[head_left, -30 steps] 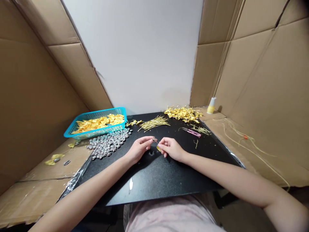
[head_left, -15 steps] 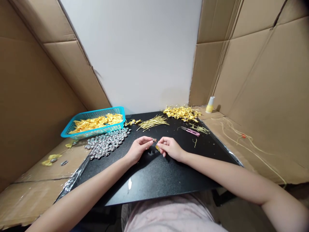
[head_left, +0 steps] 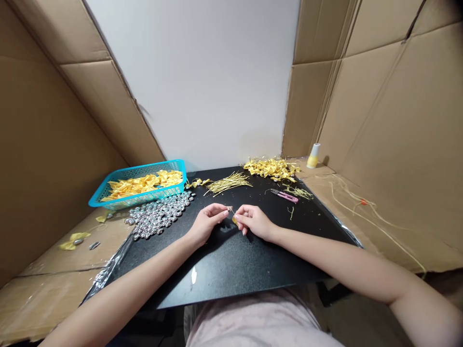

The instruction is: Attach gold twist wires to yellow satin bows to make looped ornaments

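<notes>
Over the middle of the black tabletop (head_left: 231, 270), my two hands work close together. Thumb and forefinger of my left hand (head_left: 210, 222) pinch a small shiny silver bead (head_left: 230, 208), mostly covered by the fingertips. My right hand (head_left: 253, 221) is closed on a yellow ribbon bow (head_left: 235, 220), of which only a bit shows below the fingers. A thin strand (head_left: 233, 212) spans the short gap between the hands. Left of my left hand lie many silver beads (head_left: 159, 214); beyond my hands is a bunch of gold twist ties (head_left: 229, 183).
A blue basket (head_left: 137, 200) of yellow bows stands back left. More bows are piled (head_left: 271, 168) at the back right, near pink thread snips (head_left: 285, 195) and cut strands (head_left: 298, 193). A thread cone (head_left: 313, 155) stands on cardboard; loose cord (head_left: 383, 231) lies along the right.
Both hands keep nearly the same place and pinch. The strand between them shows a little straighter. The whole view has shifted slightly.
</notes>
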Available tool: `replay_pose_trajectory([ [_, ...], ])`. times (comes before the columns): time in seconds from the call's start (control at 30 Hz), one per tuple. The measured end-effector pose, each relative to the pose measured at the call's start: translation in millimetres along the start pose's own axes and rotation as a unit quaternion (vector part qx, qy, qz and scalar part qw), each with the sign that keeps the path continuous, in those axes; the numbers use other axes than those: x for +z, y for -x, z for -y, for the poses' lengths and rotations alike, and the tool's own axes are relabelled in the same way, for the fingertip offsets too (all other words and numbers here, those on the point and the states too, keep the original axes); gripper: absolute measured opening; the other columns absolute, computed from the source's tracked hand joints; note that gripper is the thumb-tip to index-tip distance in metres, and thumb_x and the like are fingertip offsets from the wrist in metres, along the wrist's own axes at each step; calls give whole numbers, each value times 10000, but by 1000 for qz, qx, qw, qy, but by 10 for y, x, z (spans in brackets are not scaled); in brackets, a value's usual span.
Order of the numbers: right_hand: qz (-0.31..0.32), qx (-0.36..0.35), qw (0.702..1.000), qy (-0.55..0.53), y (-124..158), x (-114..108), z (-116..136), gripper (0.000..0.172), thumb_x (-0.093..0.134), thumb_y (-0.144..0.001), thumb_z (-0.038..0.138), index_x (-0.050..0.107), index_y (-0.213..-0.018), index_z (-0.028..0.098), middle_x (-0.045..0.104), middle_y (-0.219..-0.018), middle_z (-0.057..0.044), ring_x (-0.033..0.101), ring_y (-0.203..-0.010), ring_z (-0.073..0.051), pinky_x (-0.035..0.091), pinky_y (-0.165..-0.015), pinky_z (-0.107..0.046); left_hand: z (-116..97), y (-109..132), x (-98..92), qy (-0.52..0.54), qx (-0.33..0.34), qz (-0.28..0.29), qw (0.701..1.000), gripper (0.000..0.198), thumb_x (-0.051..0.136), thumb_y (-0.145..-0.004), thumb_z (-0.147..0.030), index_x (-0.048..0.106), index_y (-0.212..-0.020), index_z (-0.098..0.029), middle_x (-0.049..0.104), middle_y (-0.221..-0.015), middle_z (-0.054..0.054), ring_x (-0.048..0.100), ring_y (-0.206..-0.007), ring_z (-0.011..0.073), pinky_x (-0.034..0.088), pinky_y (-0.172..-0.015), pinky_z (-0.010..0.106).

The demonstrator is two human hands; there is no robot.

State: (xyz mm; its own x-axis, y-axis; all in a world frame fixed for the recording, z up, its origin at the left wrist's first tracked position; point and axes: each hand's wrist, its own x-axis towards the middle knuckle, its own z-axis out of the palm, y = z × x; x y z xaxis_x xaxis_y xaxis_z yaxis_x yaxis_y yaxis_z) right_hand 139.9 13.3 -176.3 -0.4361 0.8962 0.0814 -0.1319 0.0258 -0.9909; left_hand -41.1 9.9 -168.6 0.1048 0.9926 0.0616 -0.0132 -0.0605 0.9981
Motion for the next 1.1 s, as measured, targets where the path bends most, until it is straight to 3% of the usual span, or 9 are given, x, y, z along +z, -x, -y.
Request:
replay_pose_trajectory([
  [0.2, -3, -5, 1000, -1, -2, -1, -9, 305, 690, -704, 435, 542, -718, 168, 576, -501, 63, 503, -378, -60, 426, -410, -191, -18, 32, 15, -17, 2, 36, 999, 326, 841, -576, -401, 674, -735, -170, 758, -907, 83, 669, -824, 214, 489, -747, 312],
  [0.37, -1, -14, 1000, 1, 13, 1, 13, 321, 707, -703, 447, 566, -736, 161, 586, -523, 52, 520, -400, -65, 438, -437, -202, -95, 50, 27, -49, 25, 57, 997, 273, 753, -713, -411, 744, -872, -190, 742, -888, 54, 646, -817, 187, 478, -750, 288],
  [0.6, 8, -25, 1000, -2, -4, 0, 54, 390, 710, -686, 514, 575, -754, 153, 598, -553, 45, 548, -429, -66, 460, -476, -207, -259, -9, 64, -70, 69, 76, 992, 185, 790, -671, -340, 781, -780, -191, 714, -957, 75, 632, -916, 220, 485, -845, 338],
  [0.8, 10, -24, 1000, 9, -75, -83, 16, 342, 720, -697, 459, 573, -758, 156, 632, -610, 24, 569, -474, -76, 473, -507, -220, -359, -123, 112, -84, 92, 98, 987, 172, 794, -660, -341, 769, -696, -174, 702, -978, 97, 631, -915, 226, 502, -805, 339],
  [0.97, 25, -14, 999, 19, -116, -163, -21, 373, 777, -639, 343, 594, -912, 167, 633, -641, 39, 596, -538, -97, 503, -561, -246, -427, -169, 125, -96, 105, 100, 985, 192, 784, -676, -358, 750, -700, -170, 716, -857, 70, 640, -837, 206, 498, -786, 327],
  [1.1, 43, -14, 998, 37, -109, -169, -39, 331, 778, -630, 367, 630, -834, 152, 627, -638, 25, 604, -578, -108, 515, -618, -274, -482, -256, 167, -95, 114, 73, 986, 214, 785, -680, -375, 741, -730, -171, 722, -790, 42, 638, -770, 175, 491, -767, 300],
])
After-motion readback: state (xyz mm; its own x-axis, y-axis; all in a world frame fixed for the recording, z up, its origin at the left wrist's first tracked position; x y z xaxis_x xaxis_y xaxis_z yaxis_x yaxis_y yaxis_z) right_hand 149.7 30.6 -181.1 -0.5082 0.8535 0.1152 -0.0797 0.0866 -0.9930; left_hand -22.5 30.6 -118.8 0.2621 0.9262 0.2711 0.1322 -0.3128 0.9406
